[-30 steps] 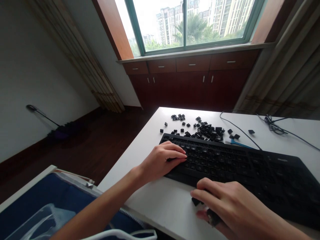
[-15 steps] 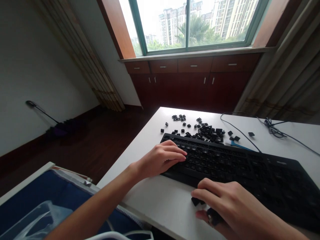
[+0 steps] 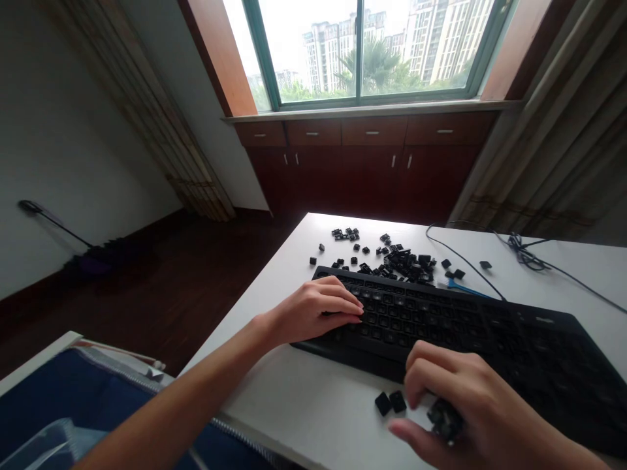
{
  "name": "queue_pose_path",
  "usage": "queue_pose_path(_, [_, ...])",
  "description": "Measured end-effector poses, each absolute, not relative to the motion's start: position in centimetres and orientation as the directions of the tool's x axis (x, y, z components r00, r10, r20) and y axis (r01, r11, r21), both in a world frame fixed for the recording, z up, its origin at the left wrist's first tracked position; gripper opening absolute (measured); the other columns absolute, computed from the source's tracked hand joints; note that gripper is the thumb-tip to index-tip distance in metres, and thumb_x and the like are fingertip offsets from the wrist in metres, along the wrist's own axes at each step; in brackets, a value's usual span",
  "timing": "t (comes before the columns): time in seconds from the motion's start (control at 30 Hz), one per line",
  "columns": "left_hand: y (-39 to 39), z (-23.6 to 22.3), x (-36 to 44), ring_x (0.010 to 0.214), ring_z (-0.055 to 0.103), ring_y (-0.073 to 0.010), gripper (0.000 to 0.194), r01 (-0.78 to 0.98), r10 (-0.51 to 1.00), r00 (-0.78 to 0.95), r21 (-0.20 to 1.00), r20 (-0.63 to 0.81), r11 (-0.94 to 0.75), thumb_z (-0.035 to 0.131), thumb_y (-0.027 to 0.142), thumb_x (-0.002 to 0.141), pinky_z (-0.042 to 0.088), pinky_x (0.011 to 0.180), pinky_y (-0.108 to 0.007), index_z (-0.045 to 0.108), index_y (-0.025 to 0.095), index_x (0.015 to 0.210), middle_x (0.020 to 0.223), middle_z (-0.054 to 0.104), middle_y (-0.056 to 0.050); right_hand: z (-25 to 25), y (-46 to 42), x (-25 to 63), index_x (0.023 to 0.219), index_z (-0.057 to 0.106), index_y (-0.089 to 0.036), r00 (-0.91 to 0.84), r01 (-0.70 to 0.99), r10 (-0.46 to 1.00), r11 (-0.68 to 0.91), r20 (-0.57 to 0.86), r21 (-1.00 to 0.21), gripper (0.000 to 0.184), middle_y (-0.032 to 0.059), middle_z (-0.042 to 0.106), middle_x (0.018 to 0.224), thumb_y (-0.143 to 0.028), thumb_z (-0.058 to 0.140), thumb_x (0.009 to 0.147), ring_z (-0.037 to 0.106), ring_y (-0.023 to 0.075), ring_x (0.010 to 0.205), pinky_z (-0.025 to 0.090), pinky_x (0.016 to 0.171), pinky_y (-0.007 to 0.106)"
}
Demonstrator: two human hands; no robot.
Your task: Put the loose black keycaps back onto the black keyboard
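Observation:
A black keyboard (image 3: 401, 326) with most of its keycaps off lies at a slant on the white table. My left hand (image 3: 313, 312) rests on its left end, fingers stretched out flat over the key sockets. Near the keyboard's front edge is my right hand (image 3: 460, 391), with several black keycaps (image 3: 445, 420) held in the palm under curled fingers. Its thumb and index finger are apart. Two loose keycaps (image 3: 390, 403) lie on the table just left of that thumb.
Behind the keyboard lies a pile of black keycaps (image 3: 404, 261), with others scattered about. A blue brush (image 3: 465, 288) and a coiled cable (image 3: 526, 253) are on the white table (image 3: 274, 385). A blue zippered bin (image 3: 98, 385) stands at lower left.
My right hand has drawn back to the right from the two keycaps, and its thumb and index finger have spread. My left hand stays on the keyboard. The view has shifted slightly.

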State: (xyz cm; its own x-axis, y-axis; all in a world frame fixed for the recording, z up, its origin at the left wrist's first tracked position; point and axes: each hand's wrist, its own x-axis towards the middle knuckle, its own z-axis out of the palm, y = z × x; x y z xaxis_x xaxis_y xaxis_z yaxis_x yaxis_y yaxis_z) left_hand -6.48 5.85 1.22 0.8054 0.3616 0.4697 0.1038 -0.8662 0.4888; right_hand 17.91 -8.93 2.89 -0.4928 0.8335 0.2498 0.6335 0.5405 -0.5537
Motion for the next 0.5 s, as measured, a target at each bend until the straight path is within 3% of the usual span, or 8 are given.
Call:
queue_pose_path(0.1, [5.8,0.8,-6.6,0.092,0.070,-0.0189,0.028,0.114,0.385,0.784,0.496,0.487,-0.861,0.070,0.026,0.091,0.061,0.083,-0.032,0.074,0.023,0.119,0.100,0.078,-0.008,3.0,-8.6,18.5,0.069,0.040,-0.022,-0.400,0.624,0.869,0.492,0.292,-0.607,0.035,-0.0021,0.055,0.066,-0.026,0.071,0.084,0.049,0.0096,0.054,0.037,0.049,0.022])
queue_pose_path(0.2, [5.9,0.5,-6.8,0.090,0.068,-0.0185,0.029,0.102,0.376,0.780,0.492,0.500,-0.864,0.069,0.027,0.092,0.061,0.082,-0.031,0.073,0.023,0.120,0.099,0.078,-0.007,2.9,-8.2,19.0,0.065,0.034,-0.023,-0.301,0.572,0.901,0.432,0.312,-0.697,0.042,-0.0028,0.048,0.060,-0.029,0.070,0.086,0.043,0.0103,0.052,0.035,0.048,0.024])
queue_pose_path(0.3, [6.0,0.4,-6.8,0.093,0.068,-0.0190,0.030,0.078,0.365,0.780,0.500,0.508,-0.863,0.070,0.028,0.091,0.059,0.085,-0.032,0.072,0.021,0.120,0.101,0.077,-0.008,3.2,-7.9,18.8,0.059,0.035,-0.022,-0.054,0.483,0.978,0.201,0.200,-0.852,0.047,-0.0022,0.048,0.051,-0.041,0.065,0.091,0.041,0.0108,0.047,0.033,0.047,0.026])
queue_pose_path(0.4, [5.7,0.5,-6.7,0.096,0.067,-0.0199,0.030,0.045,0.364,0.749,0.505,0.554,-0.862,0.071,0.027,0.090,0.057,0.088,-0.034,0.071,0.019,0.119,0.107,0.075,-0.009,3.9,-7.2,17.6,0.058,0.041,-0.022,0.138,0.318,0.986,0.045,0.093,-0.947,0.049,-0.0021,0.050,0.045,-0.050,0.060,0.093,0.041,0.0109,0.043,0.032,0.047,0.027])
queue_pose_path(0.5, [5.4,0.6,-6.7,0.096,0.066,-0.0195,0.023,0.052,0.435,0.655,0.538,0.618,-0.842,0.063,0.021,0.094,0.054,0.090,-0.035,0.070,0.018,0.116,0.105,0.073,-0.010,4.9,-5.7,15.7,0.058,0.041,-0.022,0.112,0.070,0.985,0.122,0.129,-0.990,0.049,-0.0041,0.041,0.047,-0.049,0.063,0.092,0.037,0.0103,0.044,0.031,0.046,0.027])
